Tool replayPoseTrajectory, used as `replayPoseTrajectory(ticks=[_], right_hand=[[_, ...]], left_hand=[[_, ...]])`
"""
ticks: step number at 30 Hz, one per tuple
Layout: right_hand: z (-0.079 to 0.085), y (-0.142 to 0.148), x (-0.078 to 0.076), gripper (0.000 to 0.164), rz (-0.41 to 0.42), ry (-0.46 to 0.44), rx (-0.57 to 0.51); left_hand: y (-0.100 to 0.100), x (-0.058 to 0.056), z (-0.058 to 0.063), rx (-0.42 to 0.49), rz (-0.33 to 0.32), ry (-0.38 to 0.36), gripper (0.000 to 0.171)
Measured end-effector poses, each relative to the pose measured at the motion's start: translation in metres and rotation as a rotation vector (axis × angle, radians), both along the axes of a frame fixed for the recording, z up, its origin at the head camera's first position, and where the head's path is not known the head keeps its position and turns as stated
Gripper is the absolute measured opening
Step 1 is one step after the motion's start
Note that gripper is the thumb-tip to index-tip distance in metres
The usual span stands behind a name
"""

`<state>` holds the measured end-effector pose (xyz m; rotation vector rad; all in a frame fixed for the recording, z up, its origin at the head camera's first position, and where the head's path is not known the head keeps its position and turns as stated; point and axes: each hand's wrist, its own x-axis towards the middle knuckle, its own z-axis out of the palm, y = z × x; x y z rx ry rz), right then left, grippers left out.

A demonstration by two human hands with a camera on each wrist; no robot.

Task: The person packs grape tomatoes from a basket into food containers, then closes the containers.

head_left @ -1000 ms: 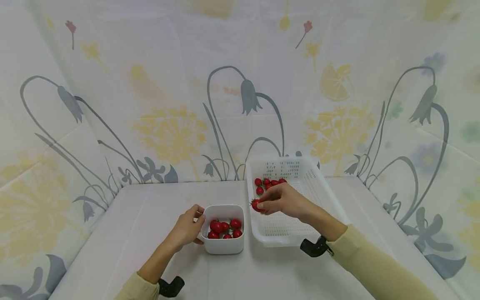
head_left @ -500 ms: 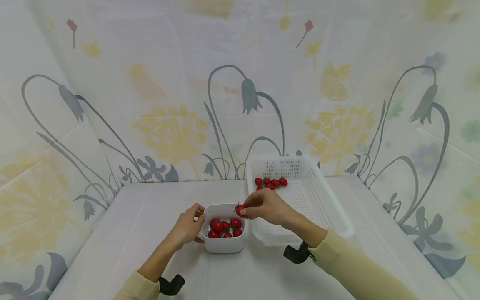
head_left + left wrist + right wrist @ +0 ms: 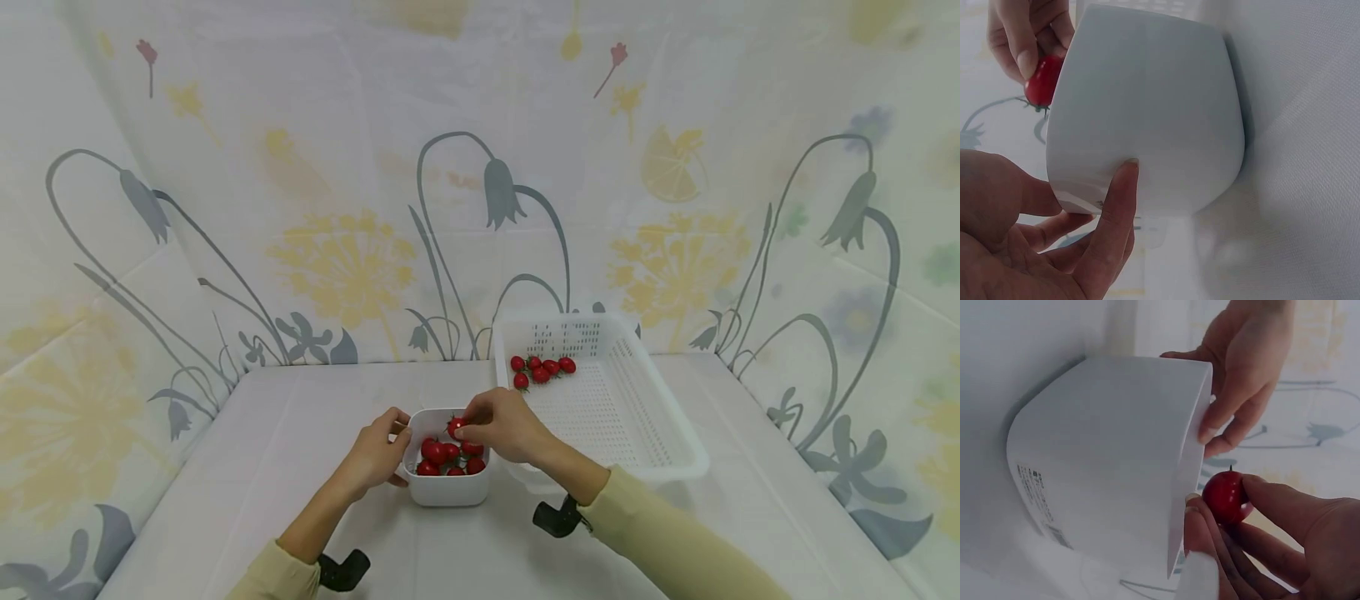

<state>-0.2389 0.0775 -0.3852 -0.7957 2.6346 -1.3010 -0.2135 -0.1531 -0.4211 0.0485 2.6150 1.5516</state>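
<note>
Pinching red tomato [image 3: 454,428] at fingertips, right hand [image 3: 504,427], over white box [image 3: 447,492]

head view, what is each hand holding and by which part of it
Right hand: a red tomato, pinched by its smooth round side. Left hand: the white container, by its left wall and rim.

Dim, greyish, softly diffused light
</note>
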Motion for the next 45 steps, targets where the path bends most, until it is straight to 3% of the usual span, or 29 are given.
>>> replayPoseTrajectory(ticks=[6,15,25,32,39,45], right_hand=[[-0.01,-0.02,-0.001,0.01,-0.031,0.073,0.042],[-0.022,-0.044,0.0,0.012,-0.089,0.028,0.071],[-0.041,-0.061,-0.002,0.007,-0.141,0.108,0.164],[-0.046,-0.064,-0.002,0.005,-0.159,0.203,0.256],[-0.046,-0.067,-0.004,0.008,-0.152,0.235,0.365],[-0.045,-0.066,-0.003,0.008,-0.155,0.245,0.378]], left_hand=[[0.0,0.001,0.001,-0.003,0.001,-0.002,0.017],[0.0,0.001,0.001,0.007,-0.006,-0.004,0.018],[0.0,0.002,0.0,0.017,-0.006,0.006,0.017],[0.0,0.0,0.001,0.02,-0.006,0.011,0.018],[-0.001,0.001,0.001,0.015,-0.008,0.015,0.017],[-0.001,0.001,0.0,0.014,-0.01,0.014,0.017]])
